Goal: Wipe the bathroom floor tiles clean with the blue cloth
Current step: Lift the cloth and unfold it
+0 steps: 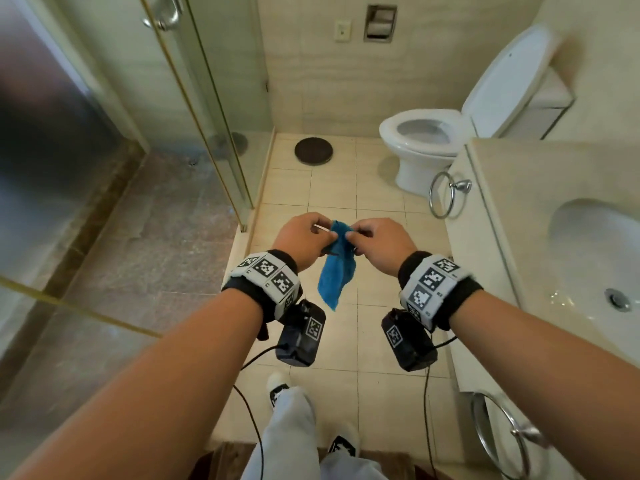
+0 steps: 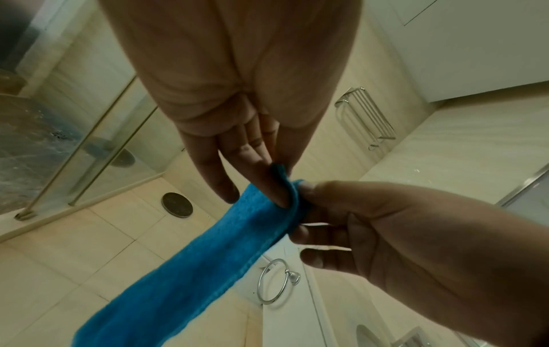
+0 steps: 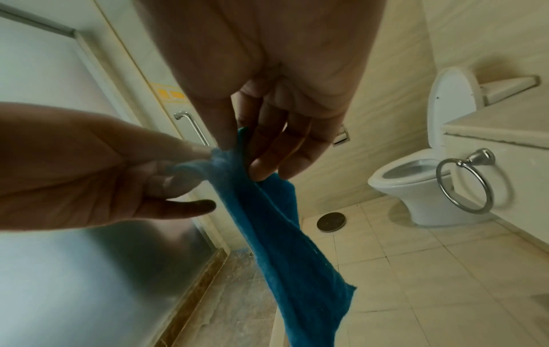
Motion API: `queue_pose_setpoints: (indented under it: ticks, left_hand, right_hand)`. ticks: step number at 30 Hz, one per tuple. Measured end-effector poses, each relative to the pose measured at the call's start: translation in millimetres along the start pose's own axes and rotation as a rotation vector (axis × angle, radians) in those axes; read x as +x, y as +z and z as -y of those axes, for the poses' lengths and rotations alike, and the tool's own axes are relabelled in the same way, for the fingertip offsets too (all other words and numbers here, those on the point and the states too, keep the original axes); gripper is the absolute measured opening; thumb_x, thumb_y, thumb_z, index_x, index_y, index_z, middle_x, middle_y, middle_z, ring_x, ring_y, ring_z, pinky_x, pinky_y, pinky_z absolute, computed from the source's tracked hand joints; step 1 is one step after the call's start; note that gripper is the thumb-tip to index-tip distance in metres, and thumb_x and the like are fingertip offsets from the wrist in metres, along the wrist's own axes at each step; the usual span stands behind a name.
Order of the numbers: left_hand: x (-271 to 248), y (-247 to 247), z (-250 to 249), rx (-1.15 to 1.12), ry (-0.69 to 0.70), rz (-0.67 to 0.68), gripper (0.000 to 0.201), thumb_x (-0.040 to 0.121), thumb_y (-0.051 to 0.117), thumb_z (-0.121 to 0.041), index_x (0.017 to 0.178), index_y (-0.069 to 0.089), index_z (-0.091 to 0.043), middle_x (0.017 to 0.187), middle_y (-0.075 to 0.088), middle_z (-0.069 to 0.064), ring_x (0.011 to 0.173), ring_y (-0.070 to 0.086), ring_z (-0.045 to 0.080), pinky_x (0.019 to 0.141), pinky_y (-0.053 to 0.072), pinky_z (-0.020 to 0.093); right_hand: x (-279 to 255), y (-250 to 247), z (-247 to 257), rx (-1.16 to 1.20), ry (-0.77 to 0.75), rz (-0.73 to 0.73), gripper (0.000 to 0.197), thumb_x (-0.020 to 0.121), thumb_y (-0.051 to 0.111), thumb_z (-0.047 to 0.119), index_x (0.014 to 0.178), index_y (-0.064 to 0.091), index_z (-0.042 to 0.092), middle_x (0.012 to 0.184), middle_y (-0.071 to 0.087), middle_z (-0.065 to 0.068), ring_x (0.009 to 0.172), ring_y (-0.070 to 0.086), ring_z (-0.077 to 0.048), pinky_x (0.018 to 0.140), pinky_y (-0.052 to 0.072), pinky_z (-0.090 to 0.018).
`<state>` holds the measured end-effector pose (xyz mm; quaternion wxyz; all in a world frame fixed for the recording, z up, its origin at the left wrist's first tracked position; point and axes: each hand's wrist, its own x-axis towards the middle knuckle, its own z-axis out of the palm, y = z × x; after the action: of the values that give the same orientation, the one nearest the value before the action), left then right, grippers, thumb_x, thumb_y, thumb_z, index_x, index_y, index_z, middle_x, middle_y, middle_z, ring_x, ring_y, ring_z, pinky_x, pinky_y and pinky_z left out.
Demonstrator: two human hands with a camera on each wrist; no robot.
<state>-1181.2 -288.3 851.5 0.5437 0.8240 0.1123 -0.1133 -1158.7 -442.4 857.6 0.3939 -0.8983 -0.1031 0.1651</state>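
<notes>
Both hands pinch the top edge of the blue cloth [image 1: 337,265] above the floor tiles [image 1: 332,188]. The left hand [image 1: 300,239] and right hand [image 1: 382,242] grip it between thumb and fingertips; the rest hangs below.

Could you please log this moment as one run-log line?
left hand: pinches blue cloth | right hand: pinches it too | cloth: hanging, off floor tiles | wiping: not begun

Head view bright and even, its edges bowed; both wrist views dimmer, palms near the fingers shadowed and soft.
</notes>
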Motion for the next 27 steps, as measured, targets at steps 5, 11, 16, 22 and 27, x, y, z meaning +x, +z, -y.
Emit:
queue_pose_setpoints:
  ticks: [5,11,16,22,27]
  left_hand:
    - [25,-13,-9,0.045,-0.015,0.076,0.032,0.089,0.057,-0.002,0.119,0.061,-0.011,0.098,0.07,0.007,0.095,0.067,0.021,0.092,0.053,0.038]
    - [58,-47,-16,0.028,0.015,0.184,0.032,0.088,0.052,0.003,0.113,0.061,-0.015,0.098,0.069,0.001,0.089,0.063,0.009,0.08,0.048,0.022]
    - [92,-89,-17,0.126,0.162,0.147,0.04,0.088,0.064,-0.007,0.124,0.052,-0.02,0.116,0.054,-0.007,0.106,0.054,0.011,0.086,0.043,0.021]
    - [129,-118,-34,0.179,0.274,0.301,0.027,0.085,0.068,-0.011,0.106,0.057,-0.023,0.089,0.059,-0.007,0.074,0.055,0.007,0.069,0.046,0.017]
    - [154,-131,-42,0.248,0.342,0.241,0.013,0.086,0.069,-0.019,0.087,0.058,-0.025,0.083,0.059,-0.007,0.066,0.052,0.005,0.06,0.043,0.016]
  right_hand:
    - [21,2,9,-0.007,0.009,0.04,0.027,0.079,0.067,0.028,0.103,0.065,0.016,0.093,0.065,0.0,0.086,0.06,-0.015,0.072,0.048,-0.025]
    - [64,3,28,-0.145,-0.028,-0.019,0.012,0.084,0.064,0.025,0.095,0.064,0.019,0.081,0.06,0.008,0.074,0.055,-0.007,0.059,0.035,-0.016]
    - [98,-12,56,-0.16,-0.077,0.026,0.019,0.085,0.053,0.011,0.093,0.066,0.023,0.089,0.064,0.006,0.084,0.056,-0.01,0.065,0.038,-0.012]
    - [132,-29,78,-0.161,-0.148,-0.008,0.026,0.088,0.049,0.006,0.098,0.068,0.022,0.098,0.065,0.004,0.092,0.056,-0.011,0.081,0.041,-0.022]
    - [153,-44,87,-0.221,-0.146,-0.109,0.019,0.092,0.05,0.014,0.102,0.066,0.018,0.099,0.062,0.005,0.091,0.054,-0.01,0.079,0.039,-0.022]
